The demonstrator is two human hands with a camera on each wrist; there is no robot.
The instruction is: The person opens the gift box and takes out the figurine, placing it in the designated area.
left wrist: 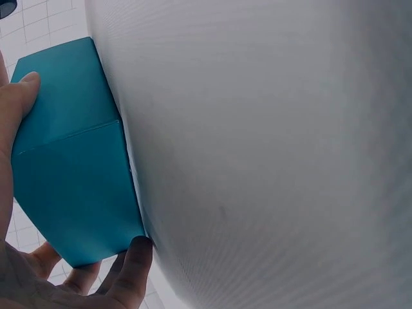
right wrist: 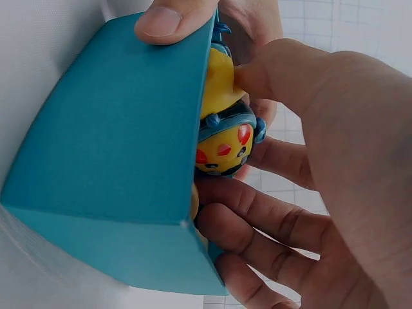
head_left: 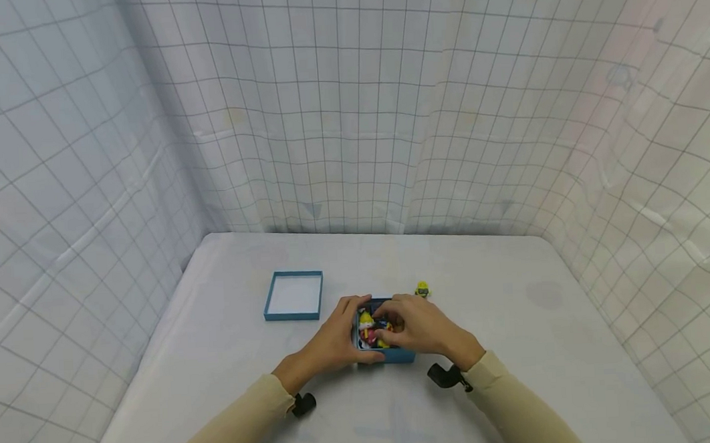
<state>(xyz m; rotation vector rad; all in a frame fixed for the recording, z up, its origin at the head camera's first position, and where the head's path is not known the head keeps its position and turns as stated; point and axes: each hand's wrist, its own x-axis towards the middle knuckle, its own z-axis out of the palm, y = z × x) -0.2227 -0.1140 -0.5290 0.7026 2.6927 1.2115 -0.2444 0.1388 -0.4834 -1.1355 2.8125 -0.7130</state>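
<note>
A teal open-topped box (head_left: pixel 400 355) stands on the table in the head view, with several small coloured figurines (head_left: pixel 367 320) inside. My left hand (head_left: pixel 335 337) grips the box at its left end, thumb on the near wall and fingers reaching round to the far side; the left wrist view shows the box's outer walls (left wrist: pixel 74 187). Over the opening, my right hand (head_left: pixel 423 326) has its fingers at the contents. In the right wrist view its thumb and fingers pinch a yellow toy figurine (right wrist: pixel 225 151) with red cheeks and a dark blue band, partly above the rim.
A shallow teal lid (head_left: pixel 292 316) with a white inside lies at the left, beyond my left hand. One small yellow figurine (head_left: pixel 422 289) stands on the white table (head_left: pixel 484 275) just past my right hand. Gridded white curtains (head_left: pixel 349 115) surround the table's back and sides.
</note>
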